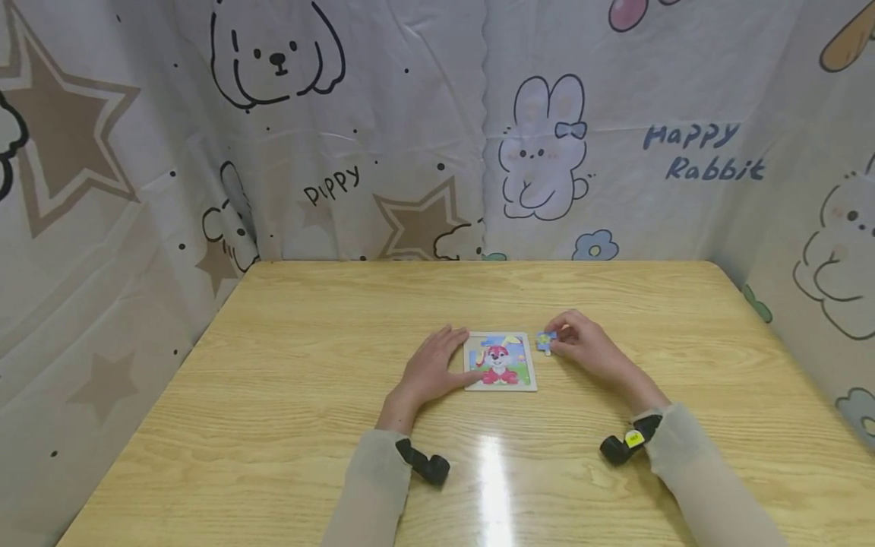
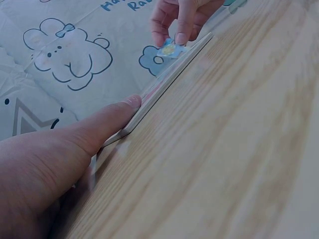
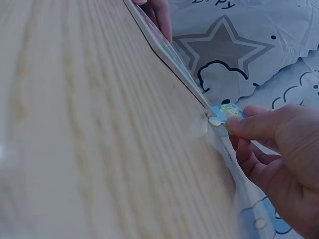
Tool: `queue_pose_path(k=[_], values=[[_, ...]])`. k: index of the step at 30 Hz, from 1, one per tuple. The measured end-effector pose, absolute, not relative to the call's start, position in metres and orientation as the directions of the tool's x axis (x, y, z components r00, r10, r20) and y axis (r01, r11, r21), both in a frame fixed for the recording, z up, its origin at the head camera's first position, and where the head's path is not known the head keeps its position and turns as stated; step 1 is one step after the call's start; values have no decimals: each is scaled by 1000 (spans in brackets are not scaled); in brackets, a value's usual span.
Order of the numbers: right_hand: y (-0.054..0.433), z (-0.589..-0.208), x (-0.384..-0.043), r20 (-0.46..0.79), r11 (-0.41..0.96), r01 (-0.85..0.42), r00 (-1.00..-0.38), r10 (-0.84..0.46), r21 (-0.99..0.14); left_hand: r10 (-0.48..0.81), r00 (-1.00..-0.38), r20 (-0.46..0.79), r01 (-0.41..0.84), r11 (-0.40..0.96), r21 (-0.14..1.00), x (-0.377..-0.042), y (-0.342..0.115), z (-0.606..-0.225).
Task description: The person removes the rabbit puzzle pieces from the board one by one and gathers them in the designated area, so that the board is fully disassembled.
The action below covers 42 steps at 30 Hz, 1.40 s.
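Your left hand (image 1: 432, 366) lies spread and unclenched against the puzzle (image 1: 504, 366) from 9 o'clock, its thumb resting on the puzzle at 8 o'clock. The puzzle sits flat on the table (image 1: 307, 365), with a rabbit picture on its face. Your right hand (image 1: 589, 349) pinches a blue-and-yellow piece (image 1: 546, 341) between thumb and fingers, just beside the puzzle at about 2 o'clock. Your curtain (image 1: 424, 137) hangs beyond the table's 12 o'clock edge.

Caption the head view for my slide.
Left hand touches square, pale-framed rabbit puzzle; right hand pinches blue and yellow jigsaw piece.
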State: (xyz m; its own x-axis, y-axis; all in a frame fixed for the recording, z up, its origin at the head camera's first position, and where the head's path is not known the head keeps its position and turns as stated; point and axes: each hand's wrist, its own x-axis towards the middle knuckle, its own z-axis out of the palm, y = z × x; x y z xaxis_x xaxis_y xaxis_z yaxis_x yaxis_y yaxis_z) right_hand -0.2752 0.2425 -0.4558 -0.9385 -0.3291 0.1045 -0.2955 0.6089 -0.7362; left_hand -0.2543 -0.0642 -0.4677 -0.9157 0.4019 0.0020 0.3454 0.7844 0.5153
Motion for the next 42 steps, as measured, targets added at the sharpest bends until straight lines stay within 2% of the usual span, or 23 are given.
queue_pose_path(k=[14, 30, 42], values=[[256, -455, -272, 119, 656, -294, -947, -297, -695, 395, -918, -5, 335, 784, 523, -253, -67, -469], [262, -454, -276, 80, 676, -309, -934, -348, -668, 399, -917, 6, 343, 780, 524, -254, -66, -468], [261, -449, -275, 111, 665, -345, -923, -369, -663, 407, -913, -3, 347, 782, 517, -255, -65, -467]])
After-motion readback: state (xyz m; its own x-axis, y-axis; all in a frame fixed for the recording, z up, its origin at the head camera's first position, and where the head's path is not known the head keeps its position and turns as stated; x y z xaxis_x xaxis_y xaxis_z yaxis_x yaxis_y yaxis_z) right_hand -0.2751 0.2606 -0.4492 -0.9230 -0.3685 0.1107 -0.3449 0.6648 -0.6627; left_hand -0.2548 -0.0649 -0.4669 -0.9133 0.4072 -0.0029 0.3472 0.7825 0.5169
